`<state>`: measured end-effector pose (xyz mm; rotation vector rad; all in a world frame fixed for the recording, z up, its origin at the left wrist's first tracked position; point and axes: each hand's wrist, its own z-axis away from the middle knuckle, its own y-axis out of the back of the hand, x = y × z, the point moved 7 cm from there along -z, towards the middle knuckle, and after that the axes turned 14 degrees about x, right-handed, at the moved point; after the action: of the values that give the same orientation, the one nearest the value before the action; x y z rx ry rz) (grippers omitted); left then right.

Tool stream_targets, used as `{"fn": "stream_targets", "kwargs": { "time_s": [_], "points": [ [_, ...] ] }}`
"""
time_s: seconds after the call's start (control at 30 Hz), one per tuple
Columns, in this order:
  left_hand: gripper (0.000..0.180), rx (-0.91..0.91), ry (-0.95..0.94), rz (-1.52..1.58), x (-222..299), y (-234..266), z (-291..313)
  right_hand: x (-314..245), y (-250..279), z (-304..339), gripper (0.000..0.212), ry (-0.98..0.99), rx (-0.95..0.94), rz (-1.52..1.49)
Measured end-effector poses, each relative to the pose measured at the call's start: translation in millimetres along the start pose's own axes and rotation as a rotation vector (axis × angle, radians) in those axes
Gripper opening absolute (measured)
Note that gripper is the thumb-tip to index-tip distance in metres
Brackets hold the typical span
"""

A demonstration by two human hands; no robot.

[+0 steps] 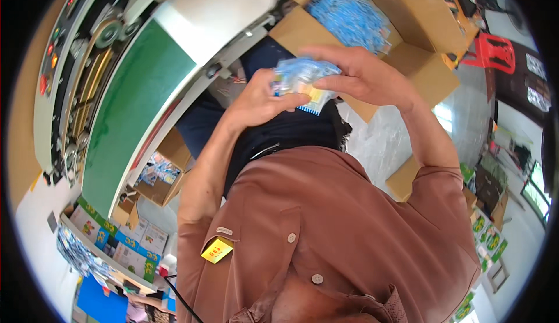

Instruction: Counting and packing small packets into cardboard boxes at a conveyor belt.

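Both of my hands meet in front of my lap around a bunch of small blue and clear plastic packets (305,69). My left hand (259,99) grips the bunch from its left side, thumb laid across the front. From the right, my right hand (364,75) closes on the same packets, its thumb pressed on their face; its fingers are partly blurred. A yellowish patch and a blue striped edge show on the lowest packet. Just beyond my right hand stands an open cardboard box (407,8) with a heap of similar blue packets (349,14) inside.
To my left is a machine with a green belt (137,96), a white cover (218,8) and a control panel (52,58). Under it sits a smaller carton (154,192) with packets. Printed cartons (131,238) fill the lower left. A red plastic stool (495,54) stands at far right.
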<state>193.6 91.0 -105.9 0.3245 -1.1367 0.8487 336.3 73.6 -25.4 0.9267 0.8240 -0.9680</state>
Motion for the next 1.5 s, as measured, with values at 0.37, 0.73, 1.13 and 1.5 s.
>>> {"fn": "stream_targets", "kwargs": {
  "time_s": [0.37, 0.73, 1.13, 1.5],
  "points": [
    [0.038, 0.807, -0.280, 0.510, 4, 82, 98, -15, -97, -56, 0.033, 0.121, -0.050, -0.099],
    [0.038, 0.959, -0.351, 0.685, 11, 120, 134, -40, -133, -81, 0.027, -0.029, 0.102, -0.657],
    [0.041, 1.139, -0.374, 0.677, 29, 179, 176, -86, -110, -174, 0.029, -0.061, 0.163, -0.460],
    [0.043, 1.085, -0.393, 0.789, 41, 201, 181, -106, -174, -220, 0.037, -0.104, -0.014, -0.376]
  ]
}}
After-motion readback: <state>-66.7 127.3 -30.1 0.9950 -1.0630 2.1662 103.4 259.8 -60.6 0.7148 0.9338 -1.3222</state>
